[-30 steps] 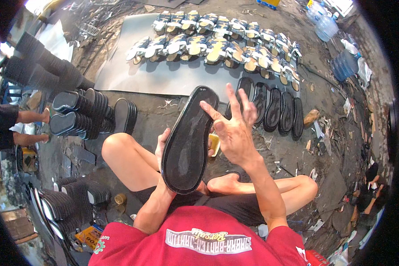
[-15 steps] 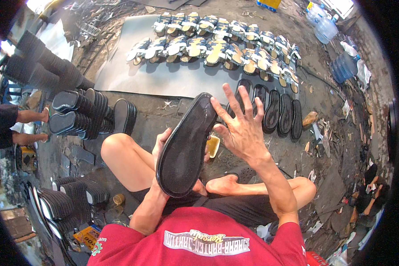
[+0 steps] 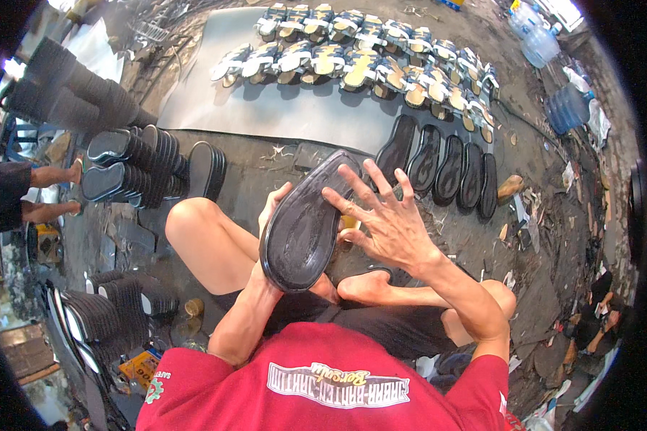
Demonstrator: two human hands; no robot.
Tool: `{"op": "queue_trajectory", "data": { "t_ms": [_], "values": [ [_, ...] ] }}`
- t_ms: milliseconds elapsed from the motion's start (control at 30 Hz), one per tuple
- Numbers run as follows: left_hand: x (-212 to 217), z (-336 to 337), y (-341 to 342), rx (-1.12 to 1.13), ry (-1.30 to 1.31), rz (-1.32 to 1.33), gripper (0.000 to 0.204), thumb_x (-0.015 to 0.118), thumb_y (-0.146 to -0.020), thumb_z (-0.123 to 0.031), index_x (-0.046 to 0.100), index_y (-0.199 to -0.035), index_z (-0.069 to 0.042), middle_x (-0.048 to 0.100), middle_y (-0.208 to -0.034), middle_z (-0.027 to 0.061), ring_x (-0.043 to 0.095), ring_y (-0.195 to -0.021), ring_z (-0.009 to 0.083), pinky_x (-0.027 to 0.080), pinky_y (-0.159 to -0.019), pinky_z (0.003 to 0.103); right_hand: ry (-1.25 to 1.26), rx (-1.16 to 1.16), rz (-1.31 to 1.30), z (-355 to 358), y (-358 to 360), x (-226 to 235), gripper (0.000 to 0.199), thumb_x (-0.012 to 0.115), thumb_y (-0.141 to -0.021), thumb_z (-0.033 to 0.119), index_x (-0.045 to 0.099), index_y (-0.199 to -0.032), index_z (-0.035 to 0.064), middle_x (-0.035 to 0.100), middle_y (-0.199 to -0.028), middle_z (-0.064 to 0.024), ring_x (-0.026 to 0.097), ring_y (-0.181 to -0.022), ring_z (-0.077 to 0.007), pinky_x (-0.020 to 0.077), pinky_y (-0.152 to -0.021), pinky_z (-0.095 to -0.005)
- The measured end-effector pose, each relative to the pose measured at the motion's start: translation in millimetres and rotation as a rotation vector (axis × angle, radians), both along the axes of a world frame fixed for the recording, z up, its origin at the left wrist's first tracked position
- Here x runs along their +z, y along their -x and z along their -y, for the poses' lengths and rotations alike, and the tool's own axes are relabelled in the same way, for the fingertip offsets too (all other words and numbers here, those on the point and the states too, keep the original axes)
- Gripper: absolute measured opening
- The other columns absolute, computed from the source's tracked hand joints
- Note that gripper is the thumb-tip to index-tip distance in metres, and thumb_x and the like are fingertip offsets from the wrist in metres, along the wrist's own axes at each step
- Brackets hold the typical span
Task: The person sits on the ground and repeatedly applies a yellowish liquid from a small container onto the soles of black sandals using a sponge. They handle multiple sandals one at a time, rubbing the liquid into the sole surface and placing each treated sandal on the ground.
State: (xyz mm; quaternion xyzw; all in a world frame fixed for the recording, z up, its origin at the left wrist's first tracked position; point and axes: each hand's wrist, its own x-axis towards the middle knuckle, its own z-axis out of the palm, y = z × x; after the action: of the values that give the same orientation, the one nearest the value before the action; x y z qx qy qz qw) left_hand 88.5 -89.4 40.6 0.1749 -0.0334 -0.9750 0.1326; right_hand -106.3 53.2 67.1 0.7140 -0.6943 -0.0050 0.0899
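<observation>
On the near side of the grey sheet, the left hand clasps a black sole, the right hand, fingers spread, is over it, and a row of soles lies by the sheet's near right edge.

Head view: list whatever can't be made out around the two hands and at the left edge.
All in the head view:
- Left hand: most fingers hidden behind the black sole.
- Underside of that sole: turned away from the camera.
- Yellow item: mostly covered by the right hand and sole, so its shape is unclear.
- Nearby person: upper body cut off by the left edge.
</observation>
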Motion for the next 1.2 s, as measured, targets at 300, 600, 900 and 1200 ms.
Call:
{"op": "queue_trajectory", "data": {
  "t_ms": [300,600,900,1200],
  "values": [
    [2.6,2.5,8.9,0.011,0.098,-0.099,0.069,0.046,-0.107,-0.06,0.066,-0.142,-0.004,0.075,-0.129,0.0158,0.074,-0.113,0.0317,0.058,-0.105,0.045,0.085,0.188,0.275,-15.7,-51.0,21.3,0.062,0.024,-0.113,0.067,0.046,-0.166,0.0433,0.026,-0.181,-0.0018,0.018,-0.164,-0.0307,0.0077,-0.13,-0.0585],
    [14.8,-0.7,15.5,0.036,0.15,0.006,0.067,0.043,-0.108,-0.057,0.069,-0.138,-0.003,0.077,-0.123,0.0183,0.077,-0.105,0.03,0.061,-0.099,0.044,0.196,0.238,0.403,-4.4,-54.6,12.8,0.051,0.045,-0.109,0.065,0.056,-0.156,0.0507,0.036,-0.177,-0.0048,0.023,-0.163,-0.0328,0.0096,-0.128,-0.0572],
    [5.4,2.6,18.5,0.156,0.118,0.102,0.071,0.042,-0.106,-0.058,0.067,-0.136,0.002,0.077,-0.117,0.0208,0.076,-0.099,0.0322,0.063,-0.093,0.045,0.165,0.273,0.658,-5.3,-61.0,12.2,0.055,0.058,-0.106,0.057,0.06,-0.157,0.0356,0.032,-0.178,-0.0132,0.025,-0.163,-0.0365,0.0128,-0.128,-0.06],
    [-155.4,128.2,108.5,0.099,0.124,-0.089,0.054,0.048,-0.113,-0.039,0.063,-0.145,0.002,0.075,-0.132,0.0216,0.074,-0.119,0.0378,0.056,-0.111,0.055,0.89,-0.7,1.488,-66.9,39.5,-26.4,0.066,0.029,-0.117,0.055,0.051,-0.159,0.0085,0.051,-0.165,-0.0088,0.05,-0.145,-0.0234,0.0345,-0.117,-0.0397]
  ]
}}
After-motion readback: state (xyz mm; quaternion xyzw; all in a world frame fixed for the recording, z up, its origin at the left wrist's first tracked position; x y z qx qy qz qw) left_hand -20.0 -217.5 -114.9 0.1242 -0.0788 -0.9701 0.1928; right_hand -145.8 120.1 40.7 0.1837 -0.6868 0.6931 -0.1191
